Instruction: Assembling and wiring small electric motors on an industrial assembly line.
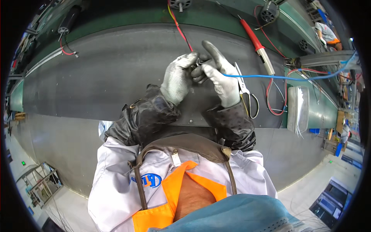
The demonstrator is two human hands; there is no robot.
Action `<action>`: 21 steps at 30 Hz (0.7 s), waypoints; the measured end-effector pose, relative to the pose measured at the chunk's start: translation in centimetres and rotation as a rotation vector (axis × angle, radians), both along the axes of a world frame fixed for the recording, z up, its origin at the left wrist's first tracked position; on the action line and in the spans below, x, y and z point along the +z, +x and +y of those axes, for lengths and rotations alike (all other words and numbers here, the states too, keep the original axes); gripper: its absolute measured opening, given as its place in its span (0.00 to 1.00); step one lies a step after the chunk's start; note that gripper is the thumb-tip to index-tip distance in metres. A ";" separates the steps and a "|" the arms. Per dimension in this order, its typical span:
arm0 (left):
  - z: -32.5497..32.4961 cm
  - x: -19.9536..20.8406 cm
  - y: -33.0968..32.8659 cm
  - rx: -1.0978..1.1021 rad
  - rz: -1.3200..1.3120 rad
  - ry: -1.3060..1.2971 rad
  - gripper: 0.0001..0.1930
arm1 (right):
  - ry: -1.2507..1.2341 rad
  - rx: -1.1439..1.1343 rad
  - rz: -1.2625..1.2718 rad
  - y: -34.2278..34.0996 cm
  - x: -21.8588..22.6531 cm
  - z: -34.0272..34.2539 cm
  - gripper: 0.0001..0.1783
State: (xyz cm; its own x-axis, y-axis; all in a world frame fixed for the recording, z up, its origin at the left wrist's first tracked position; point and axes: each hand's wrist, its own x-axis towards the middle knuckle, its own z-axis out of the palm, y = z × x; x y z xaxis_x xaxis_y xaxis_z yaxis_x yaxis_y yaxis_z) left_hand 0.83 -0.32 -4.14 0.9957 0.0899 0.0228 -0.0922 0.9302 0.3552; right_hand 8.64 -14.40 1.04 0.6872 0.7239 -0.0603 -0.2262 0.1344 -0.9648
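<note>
Hands [176, 79] [223, 83] hold wires [179, 28] [270, 76]; jacket [112, 170] bears blue logo [152, 180].

Red wire [178, 28] end (among fingers [188, 59]) hidden

Close, downward head-worn fisheye view

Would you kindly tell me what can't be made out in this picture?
All in the head view:
- Whatever lies between the left hand and right hand: mostly hidden by the gloved fingers.
- The lower end of the red wire: lost at the fingers.
- The left end of the blue cord: hidden at the right hand.
- The top motor: cut off by the upper edge.
- The far co-worker's task: too small.
</note>
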 end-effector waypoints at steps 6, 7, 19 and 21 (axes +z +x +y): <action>1.4 0.3 1.2 0.236 0.247 0.228 0.14 | -0.724 -0.262 -1.312 10.7 -0.7 -6.9 0.44; 1.4 0.0 1.2 0.241 0.243 0.229 0.14 | -1.016 -0.403 -1.452 13.2 -1.3 -8.6 0.43; 2.2 -1.6 0.7 0.198 0.224 0.117 0.14 | -0.385 -0.016 -0.546 15.9 -2.1 -0.8 0.32; 2.3 -1.8 0.9 0.195 0.201 0.125 0.14 | -0.504 0.107 -0.596 16.7 -1.3 0.6 0.30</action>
State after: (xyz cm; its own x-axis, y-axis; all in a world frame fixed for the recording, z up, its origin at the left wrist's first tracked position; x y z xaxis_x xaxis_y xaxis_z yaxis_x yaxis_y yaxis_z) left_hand 1.78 1.96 -5.92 0.9457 0.2884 -0.1499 -0.1807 0.8498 0.4951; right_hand 25.31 -13.76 -0.29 0.6352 0.7712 -0.0419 0.3614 -0.3448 -0.8663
